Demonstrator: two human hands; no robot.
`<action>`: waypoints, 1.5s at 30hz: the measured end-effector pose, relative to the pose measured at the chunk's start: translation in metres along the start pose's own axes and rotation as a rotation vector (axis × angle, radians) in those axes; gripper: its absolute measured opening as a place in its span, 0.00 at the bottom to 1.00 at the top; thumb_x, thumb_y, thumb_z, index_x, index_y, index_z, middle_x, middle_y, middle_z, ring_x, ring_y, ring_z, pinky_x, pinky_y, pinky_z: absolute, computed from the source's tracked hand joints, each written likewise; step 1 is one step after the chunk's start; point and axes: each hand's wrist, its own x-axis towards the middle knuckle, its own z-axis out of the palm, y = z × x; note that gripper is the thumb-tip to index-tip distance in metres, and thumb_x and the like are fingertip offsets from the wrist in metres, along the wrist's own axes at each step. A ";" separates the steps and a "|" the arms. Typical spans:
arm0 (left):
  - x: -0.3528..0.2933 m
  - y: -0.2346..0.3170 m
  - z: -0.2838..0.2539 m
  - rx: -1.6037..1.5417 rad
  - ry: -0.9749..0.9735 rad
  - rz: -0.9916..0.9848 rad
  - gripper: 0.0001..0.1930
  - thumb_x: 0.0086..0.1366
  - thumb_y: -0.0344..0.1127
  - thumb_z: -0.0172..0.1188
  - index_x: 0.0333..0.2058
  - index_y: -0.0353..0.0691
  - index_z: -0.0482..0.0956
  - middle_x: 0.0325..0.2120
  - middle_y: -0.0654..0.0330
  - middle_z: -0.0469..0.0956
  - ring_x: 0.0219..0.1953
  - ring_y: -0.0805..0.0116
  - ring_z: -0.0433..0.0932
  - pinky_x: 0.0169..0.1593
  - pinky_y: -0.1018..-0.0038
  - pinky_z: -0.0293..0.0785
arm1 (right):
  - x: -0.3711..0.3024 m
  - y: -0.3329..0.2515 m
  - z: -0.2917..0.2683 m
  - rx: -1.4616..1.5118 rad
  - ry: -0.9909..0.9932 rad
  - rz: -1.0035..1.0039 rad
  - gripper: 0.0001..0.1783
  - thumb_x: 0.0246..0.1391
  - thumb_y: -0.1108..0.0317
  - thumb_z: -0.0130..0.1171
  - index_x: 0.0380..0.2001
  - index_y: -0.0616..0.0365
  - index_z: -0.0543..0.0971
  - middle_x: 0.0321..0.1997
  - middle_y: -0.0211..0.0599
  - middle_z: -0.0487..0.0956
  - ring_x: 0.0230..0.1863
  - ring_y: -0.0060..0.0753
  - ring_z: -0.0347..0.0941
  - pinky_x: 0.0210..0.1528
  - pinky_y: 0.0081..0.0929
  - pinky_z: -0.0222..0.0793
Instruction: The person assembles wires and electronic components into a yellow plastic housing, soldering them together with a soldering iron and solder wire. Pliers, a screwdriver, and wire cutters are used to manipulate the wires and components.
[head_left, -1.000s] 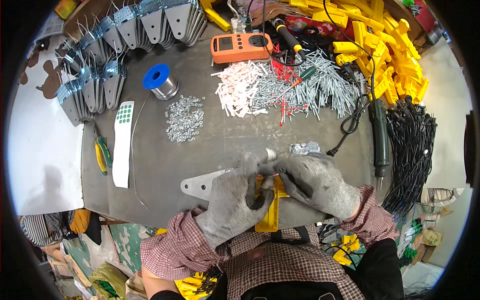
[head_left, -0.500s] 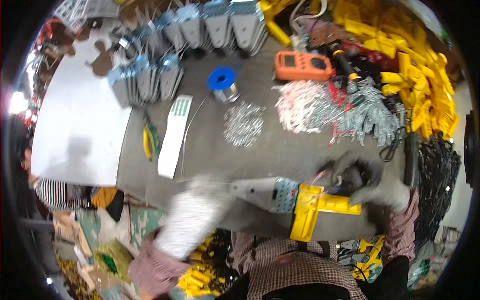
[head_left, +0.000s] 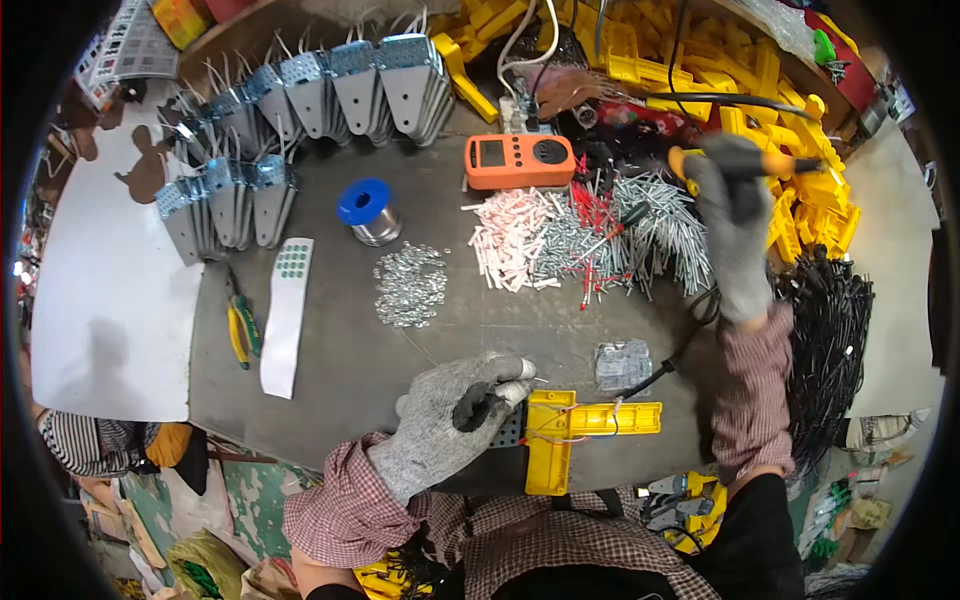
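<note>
Head view: your left hand [head_left: 445, 415] pinches thin silvery wire [head_left: 541, 379], right hand [head_left: 740, 225] clasps upper-right orange-and-black rod-shaped tool [head_left: 785, 165]; likely soldering step; lower it.

Blurred right hand [head_left: 738, 225] and tool [head_left: 778, 164]

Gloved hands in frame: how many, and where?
2. Left hand at the left of the yellow housing; right hand at upper right, gripping an orange-and-black tool. No others visible.
</note>
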 end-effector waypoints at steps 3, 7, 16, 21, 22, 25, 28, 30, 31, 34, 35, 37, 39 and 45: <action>0.005 -0.003 0.015 -0.282 0.048 -0.137 0.08 0.62 0.25 0.60 0.41 0.35 0.80 0.34 0.55 0.81 0.36 0.66 0.81 0.40 0.73 0.77 | -0.038 -0.021 -0.026 0.193 0.157 0.625 0.14 0.66 0.55 0.47 0.37 0.55 0.73 0.22 0.23 0.71 0.16 0.10 0.60 0.19 0.10 0.57; 0.009 0.008 0.024 -0.183 0.013 0.071 0.11 0.59 0.23 0.59 0.42 0.37 0.78 0.33 0.55 0.76 0.37 0.59 0.78 0.39 0.70 0.75 | -0.066 -0.003 -0.026 0.652 -0.049 0.981 0.16 0.66 0.53 0.44 0.36 0.55 0.71 0.16 0.22 0.67 0.08 0.11 0.50 0.09 0.13 0.44; 0.003 -0.005 0.047 -0.327 0.062 0.072 0.17 0.60 0.19 0.55 0.49 0.34 0.73 0.38 0.53 0.74 0.38 0.61 0.77 0.42 0.69 0.74 | -0.075 0.002 -0.012 0.597 -0.253 0.958 0.16 0.66 0.53 0.41 0.34 0.53 0.70 0.13 0.19 0.61 0.10 0.11 0.48 0.12 0.14 0.41; 0.008 0.002 0.041 -0.236 0.068 0.101 0.19 0.57 0.20 0.58 0.49 0.36 0.73 0.35 0.53 0.74 0.36 0.60 0.77 0.39 0.70 0.73 | -0.076 0.001 -0.009 0.540 -0.261 0.938 0.16 0.66 0.53 0.41 0.33 0.53 0.70 0.14 0.18 0.60 0.11 0.11 0.49 0.13 0.14 0.42; 0.008 0.004 0.039 -0.168 0.041 0.097 0.20 0.56 0.20 0.58 0.49 0.36 0.74 0.34 0.53 0.74 0.36 0.60 0.77 0.39 0.71 0.73 | -0.076 0.000 -0.008 0.534 -0.258 0.925 0.16 0.66 0.53 0.41 0.33 0.53 0.70 0.14 0.18 0.60 0.11 0.11 0.49 0.14 0.14 0.43; 0.009 0.004 0.043 -0.167 0.083 0.124 0.20 0.55 0.19 0.58 0.49 0.37 0.74 0.33 0.54 0.73 0.33 0.60 0.75 0.37 0.71 0.72 | -0.075 -0.001 -0.009 0.508 -0.257 0.910 0.16 0.66 0.54 0.42 0.33 0.53 0.70 0.15 0.19 0.61 0.12 0.10 0.49 0.14 0.14 0.43; 0.009 0.004 0.042 -0.161 0.021 0.075 0.20 0.55 0.18 0.58 0.48 0.37 0.75 0.32 0.55 0.73 0.32 0.61 0.74 0.36 0.71 0.72 | -0.078 0.005 -0.011 0.511 -0.244 0.900 0.16 0.66 0.54 0.43 0.34 0.54 0.70 0.16 0.20 0.63 0.11 0.11 0.50 0.13 0.14 0.44; 0.008 0.001 0.048 -0.156 0.062 0.123 0.21 0.54 0.18 0.58 0.48 0.37 0.74 0.32 0.55 0.73 0.31 0.63 0.74 0.36 0.72 0.72 | -0.078 0.006 -0.010 0.532 -0.231 0.892 0.16 0.66 0.54 0.44 0.36 0.56 0.70 0.16 0.21 0.65 0.10 0.11 0.50 0.12 0.14 0.44; 0.008 0.000 0.050 -0.153 0.102 0.172 0.21 0.54 0.18 0.57 0.49 0.37 0.74 0.32 0.56 0.73 0.30 0.64 0.74 0.35 0.72 0.72 | -0.077 0.004 -0.009 0.513 -0.220 0.877 0.16 0.66 0.54 0.45 0.36 0.55 0.70 0.16 0.21 0.65 0.10 0.11 0.50 0.12 0.14 0.44; 0.005 0.004 0.040 -0.130 0.102 0.167 0.21 0.55 0.18 0.58 0.50 0.35 0.73 0.32 0.55 0.74 0.30 0.68 0.75 0.34 0.75 0.72 | -0.071 -0.003 -0.013 0.503 -0.164 0.900 0.15 0.66 0.54 0.44 0.34 0.55 0.70 0.16 0.20 0.63 0.11 0.11 0.51 0.13 0.14 0.45; 0.001 0.006 0.037 -0.128 0.101 0.165 0.21 0.55 0.18 0.58 0.50 0.35 0.73 0.32 0.55 0.74 0.30 0.68 0.75 0.34 0.75 0.72 | -0.068 -0.005 -0.016 0.509 -0.120 0.937 0.16 0.66 0.54 0.43 0.32 0.54 0.70 0.16 0.19 0.62 0.12 0.11 0.51 0.14 0.14 0.45; -0.016 0.016 0.033 -0.019 0.149 0.151 0.25 0.53 0.23 0.61 0.53 0.36 0.72 0.36 0.53 0.77 0.34 0.54 0.79 0.40 0.65 0.78 | -0.062 -0.007 -0.029 0.435 -0.078 0.871 0.15 0.65 0.55 0.43 0.32 0.54 0.70 0.16 0.20 0.63 0.11 0.11 0.50 0.14 0.14 0.44; -0.027 0.023 0.033 -0.132 0.078 0.009 0.26 0.53 0.22 0.61 0.53 0.35 0.72 0.38 0.52 0.78 0.37 0.55 0.80 0.42 0.65 0.79 | -0.060 -0.010 -0.033 0.517 -0.090 0.840 0.13 0.65 0.55 0.47 0.34 0.52 0.68 0.15 0.18 0.63 0.09 0.09 0.51 0.11 0.11 0.50; -0.021 0.026 0.055 0.097 0.164 0.276 0.21 0.52 0.19 0.63 0.47 0.34 0.76 0.29 0.55 0.78 0.31 0.55 0.77 0.35 0.63 0.73 | -0.069 -0.025 -0.028 0.444 -0.219 0.829 0.17 0.62 0.51 0.49 0.33 0.54 0.69 0.17 0.21 0.65 0.10 0.10 0.53 0.13 0.10 0.48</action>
